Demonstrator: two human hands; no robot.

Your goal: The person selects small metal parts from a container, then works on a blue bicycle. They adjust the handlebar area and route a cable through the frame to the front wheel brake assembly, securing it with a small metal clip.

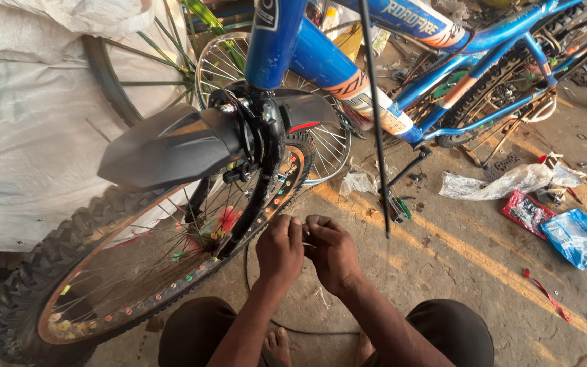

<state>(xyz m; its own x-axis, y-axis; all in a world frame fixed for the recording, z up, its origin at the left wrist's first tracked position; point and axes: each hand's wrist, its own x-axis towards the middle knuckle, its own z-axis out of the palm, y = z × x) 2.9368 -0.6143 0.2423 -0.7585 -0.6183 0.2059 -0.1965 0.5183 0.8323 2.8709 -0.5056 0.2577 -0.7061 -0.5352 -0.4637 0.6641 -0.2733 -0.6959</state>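
Head cam looking down, person squatting on concrete floor, knees at bottom edge, bare feet between them. Left hand and right hand close together at frame centre, knuckles up, touching or nearly so. Both hands' fingers curled in and pressed together at the tips, pinching the end of a thin black cable; cable loops down under the wrists and across the floor near the feet. What exactly sits betw the fingertips is too small to tell.

Just left of the hands: front wheel of a blue bicycle, knobby tyre, orange-striped rim w/ coloured beads on the spokes. Black mudguard sits over the wheel, mounted at the fork w/ brake parts beside it. Blue frame runs up and to the right. A second thin dark cable or rod hangs down from top, ends right of the right hand, not touching it.

Behind the wheel, a bare spoked rim and white sacking at left. Right side of floor, well apart from hands: clear plastic wrap, red packet, blue plastic bag, red strip. More bike frames top right
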